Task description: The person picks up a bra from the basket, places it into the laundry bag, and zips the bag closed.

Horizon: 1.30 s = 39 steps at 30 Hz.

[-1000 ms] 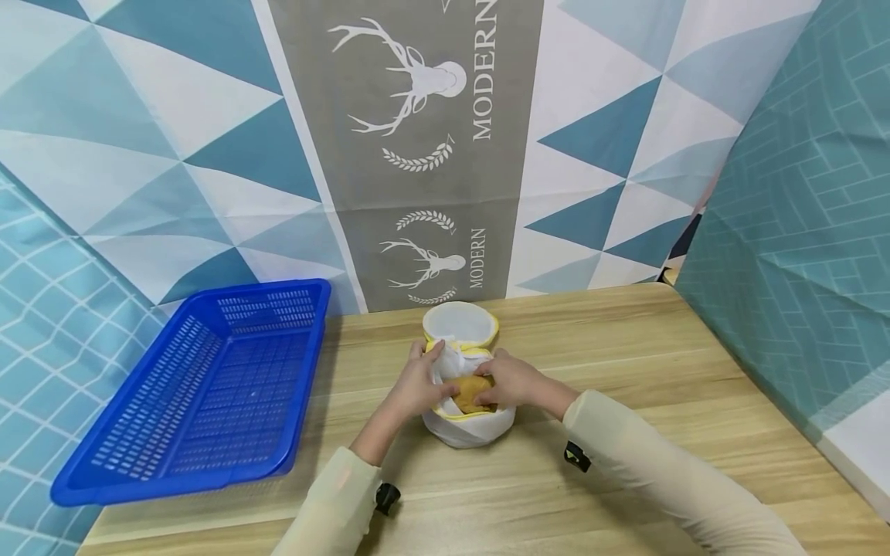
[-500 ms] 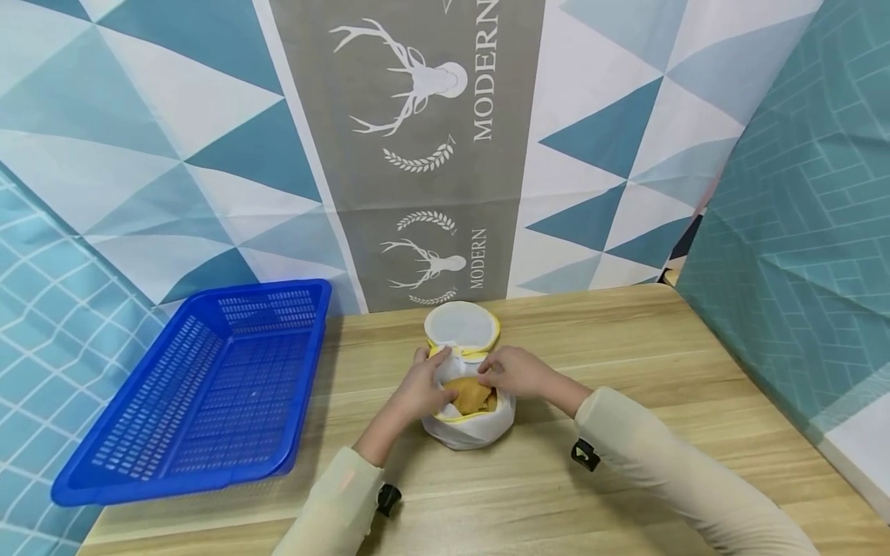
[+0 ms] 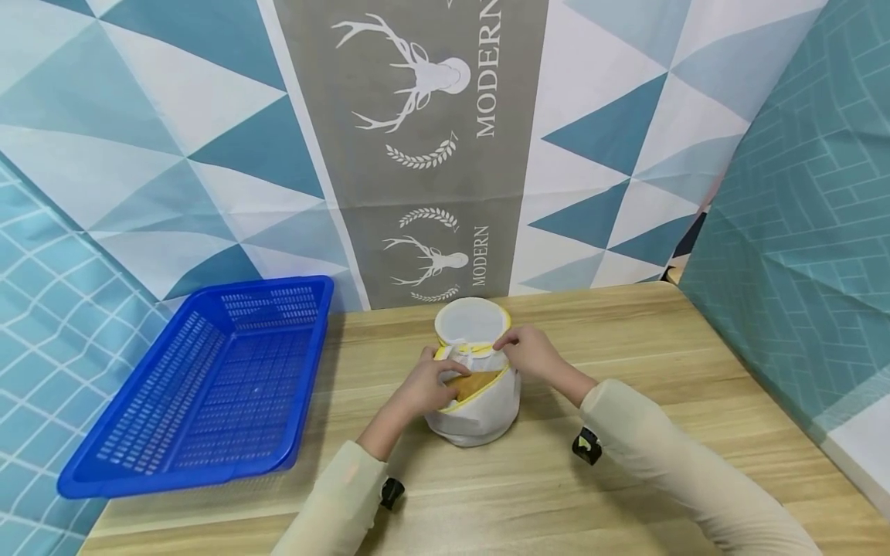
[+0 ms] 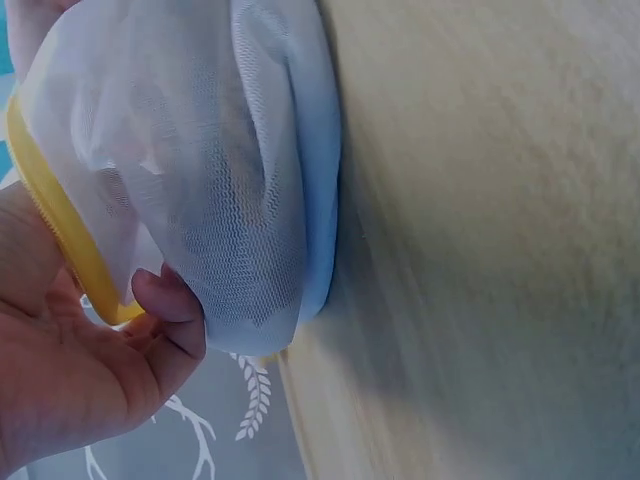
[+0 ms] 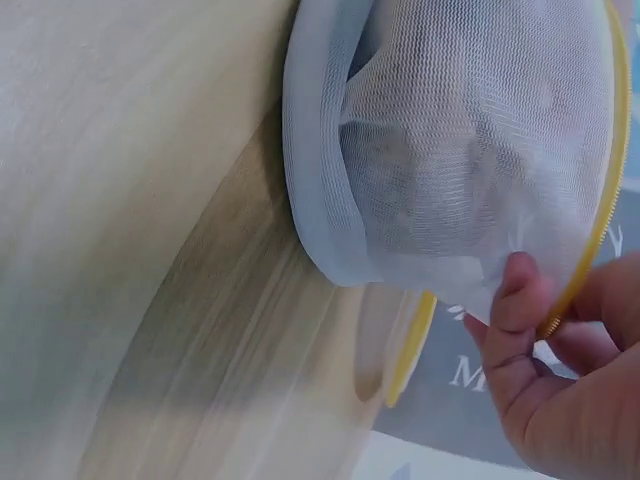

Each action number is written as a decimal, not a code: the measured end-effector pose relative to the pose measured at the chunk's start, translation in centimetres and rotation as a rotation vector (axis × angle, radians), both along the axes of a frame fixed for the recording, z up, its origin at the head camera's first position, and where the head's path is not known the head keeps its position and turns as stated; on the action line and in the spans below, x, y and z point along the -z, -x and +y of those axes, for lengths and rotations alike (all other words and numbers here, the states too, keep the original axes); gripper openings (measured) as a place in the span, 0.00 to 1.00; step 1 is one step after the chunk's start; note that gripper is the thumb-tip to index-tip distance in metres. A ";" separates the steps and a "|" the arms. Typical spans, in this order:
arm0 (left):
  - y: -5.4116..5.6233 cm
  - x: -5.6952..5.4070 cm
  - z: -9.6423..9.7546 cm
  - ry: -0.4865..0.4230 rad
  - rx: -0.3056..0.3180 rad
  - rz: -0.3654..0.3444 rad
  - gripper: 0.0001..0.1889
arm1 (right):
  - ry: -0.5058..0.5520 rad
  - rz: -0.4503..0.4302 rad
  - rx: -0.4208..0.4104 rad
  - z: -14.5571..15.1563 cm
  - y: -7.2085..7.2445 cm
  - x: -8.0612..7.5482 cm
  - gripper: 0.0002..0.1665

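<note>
A white mesh laundry bag [image 3: 476,423] with a yellow zipper edge stands on the wooden table, its round lid [image 3: 473,320] folded back toward the wall. Inside lies a mustard-yellow cloth [image 3: 473,388], partly covered by the rim. My left hand [image 3: 424,384] grips the rim on the left side, thumb inside and fingers outside, as the left wrist view shows with the mesh [image 4: 220,190] bunched at the fingertips. My right hand [image 3: 531,354] pinches the rim at the back right; in the right wrist view its fingers hold the yellow zipper [image 5: 600,230] edge.
To the left sits a blue plastic basket [image 3: 306,386] with perforated sides. A patterned wall covering [image 3: 431,154] rises behind the table [image 3: 626,347], and a teal tiled sheet [image 3: 799,255] borders its right side. Black wrist cameras [image 3: 587,445] are strapped under both sleeves.
My right hand has left the yellow cloth inside the bag and moved up to the rim. The bag's right edge is now raised, covering more of the cloth.
</note>
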<state>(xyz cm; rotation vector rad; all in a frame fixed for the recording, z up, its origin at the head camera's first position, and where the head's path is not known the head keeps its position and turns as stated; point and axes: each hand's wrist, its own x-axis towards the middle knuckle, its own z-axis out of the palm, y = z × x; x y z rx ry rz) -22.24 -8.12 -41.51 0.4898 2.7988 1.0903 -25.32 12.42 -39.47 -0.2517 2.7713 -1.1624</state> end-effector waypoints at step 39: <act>0.1 0.3 -0.1 0.028 0.055 0.042 0.12 | 0.022 0.111 -0.426 1.0 -0.7 -1.1 0.08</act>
